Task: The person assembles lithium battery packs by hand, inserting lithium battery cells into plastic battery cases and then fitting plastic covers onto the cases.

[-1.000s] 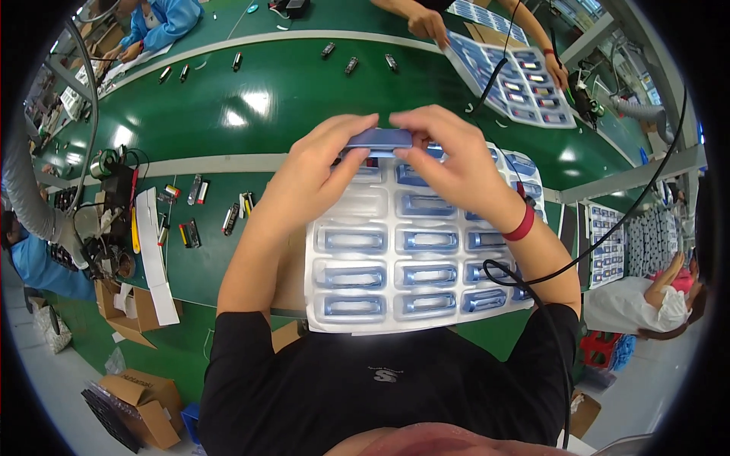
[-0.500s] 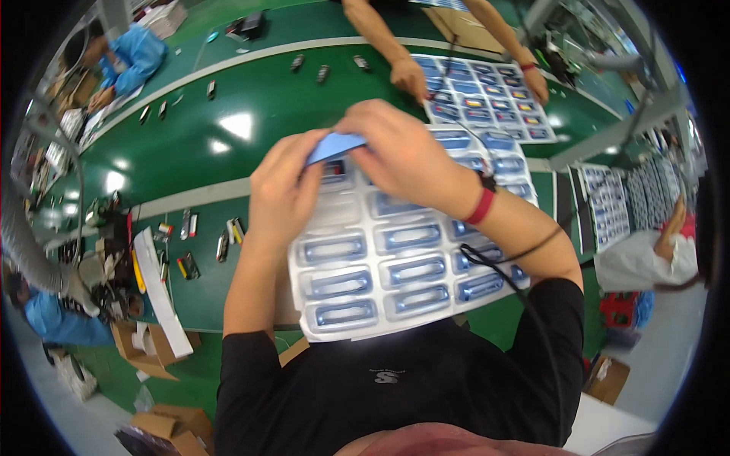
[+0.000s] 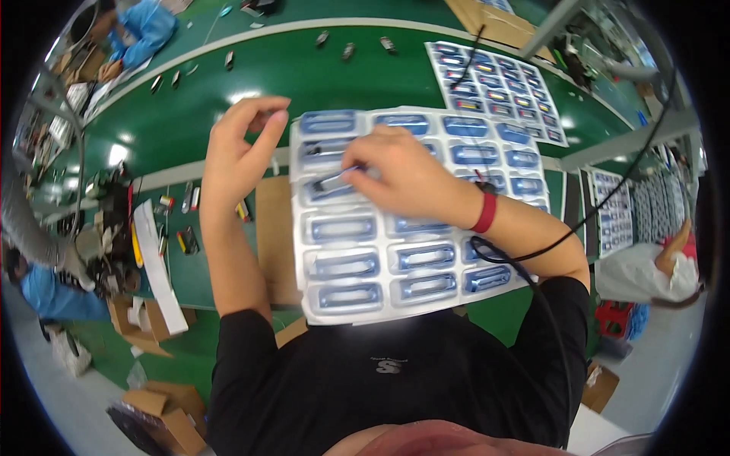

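Note:
A white tray (image 3: 384,304) with rows of blue-tinted oblong pockets lies in front of me. My right hand (image 3: 395,171), a red band on its wrist, is over the tray's left column. Its thumb and fingers are closed on the end of a slim grey-and-black piece (image 3: 328,186), tilted in a pocket; its exact kind is unclear. Another dark piece (image 3: 315,150) shows in the pocket just beyond. My left hand (image 3: 242,148) is raised past the tray's left edge, thumb and fingers apart, holding nothing. Several near pockets show no piece in them.
A second tray (image 3: 498,87) with filled pockets lies beyond at the right. Small metallic pieces sit on the green conveyor (image 3: 289,76). A black cable (image 3: 566,235) hangs across my right arm. Brown cardboard (image 3: 275,235) lies left of the tray; co-workers sit at both sides.
My hands have parted. The blue flat piece they held is no longer seen between them. My right hand has come down onto the tray; my left moved left. The co-worker's hands left the far tray.

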A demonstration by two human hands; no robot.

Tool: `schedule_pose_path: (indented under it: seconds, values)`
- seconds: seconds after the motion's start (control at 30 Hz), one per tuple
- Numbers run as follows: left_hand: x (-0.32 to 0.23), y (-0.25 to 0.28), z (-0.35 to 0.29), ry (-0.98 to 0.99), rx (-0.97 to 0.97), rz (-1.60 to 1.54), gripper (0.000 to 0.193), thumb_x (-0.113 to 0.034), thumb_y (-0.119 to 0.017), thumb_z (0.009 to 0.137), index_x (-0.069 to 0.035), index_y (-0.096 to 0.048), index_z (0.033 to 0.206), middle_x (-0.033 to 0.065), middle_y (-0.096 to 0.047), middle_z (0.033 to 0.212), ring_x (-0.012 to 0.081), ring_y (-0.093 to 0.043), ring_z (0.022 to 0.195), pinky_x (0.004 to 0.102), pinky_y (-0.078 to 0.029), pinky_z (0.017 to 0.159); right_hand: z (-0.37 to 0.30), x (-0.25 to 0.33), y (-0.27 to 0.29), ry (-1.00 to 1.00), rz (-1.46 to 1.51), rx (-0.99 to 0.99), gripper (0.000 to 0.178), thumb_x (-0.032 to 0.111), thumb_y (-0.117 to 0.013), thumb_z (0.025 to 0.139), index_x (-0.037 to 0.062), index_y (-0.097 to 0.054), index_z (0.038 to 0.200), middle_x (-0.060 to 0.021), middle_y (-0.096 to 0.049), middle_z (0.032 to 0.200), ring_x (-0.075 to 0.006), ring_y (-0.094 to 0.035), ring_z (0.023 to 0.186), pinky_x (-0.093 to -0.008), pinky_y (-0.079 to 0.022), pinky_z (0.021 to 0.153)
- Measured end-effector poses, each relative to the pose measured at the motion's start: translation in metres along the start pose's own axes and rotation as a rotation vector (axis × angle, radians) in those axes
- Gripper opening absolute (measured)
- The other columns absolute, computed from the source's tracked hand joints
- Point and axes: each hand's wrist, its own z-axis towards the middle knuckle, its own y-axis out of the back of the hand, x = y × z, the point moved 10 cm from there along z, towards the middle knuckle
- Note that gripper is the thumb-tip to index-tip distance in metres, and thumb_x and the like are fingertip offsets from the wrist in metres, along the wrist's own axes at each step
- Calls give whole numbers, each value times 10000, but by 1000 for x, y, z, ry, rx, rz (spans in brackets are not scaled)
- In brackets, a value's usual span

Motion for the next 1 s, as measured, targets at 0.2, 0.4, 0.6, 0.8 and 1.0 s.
schedule_pose_path:
  seconds: [0.2,0.4,0.6,0.8,1.0]
  values:
    - [14,-29,-6,78,201,115,225,-113,-666,976,2,-711,1164,130,-706,1104,207,-670,947,314,-549,794,-2,8,-21,30,-116,71,85,163,-714,884,90,-679,856,-60,-617,946,-274,-601,967,-405,-444,860]
    - [18,-37,-10,63,278,160,251,-140,-655,981,-2,-677,1190,148,-670,1178,335,-647,1128,388,-531,930,6,-9,8,68,-37,17,117,178,-718,898,65,-738,876,-110,-653,884,-305,-668,846,-411,-523,759]
    - [-24,-48,-26,-49,387,162,228,-50,-707,893,-29,-685,1119,139,-617,1188,318,-618,1092,381,-488,958,83,-263,57,-363,-296,214,336,264,-604,928,45,-780,1111,-211,-760,1092,-374,-720,1032,-446,-554,946]
    - [-68,-63,-62,-163,651,99,121,-176,-763,831,-82,-734,902,84,-641,842,307,-658,885,433,-512,839,97,-434,-3,-610,-327,369,517,139,-507,908,96,-651,1403,-185,-619,1452,-365,-570,1356,-432,-460,1130]
    - [-62,-58,-73,-127,671,243,164,-167,-759,769,-48,-721,876,119,-646,882,349,-662,919,466,-535,819,104,-466,1,-720,-655,504,355,208,-570,906,57,-762,1163,-226,-696,1290,-401,-679,1184,-440,-563,996]
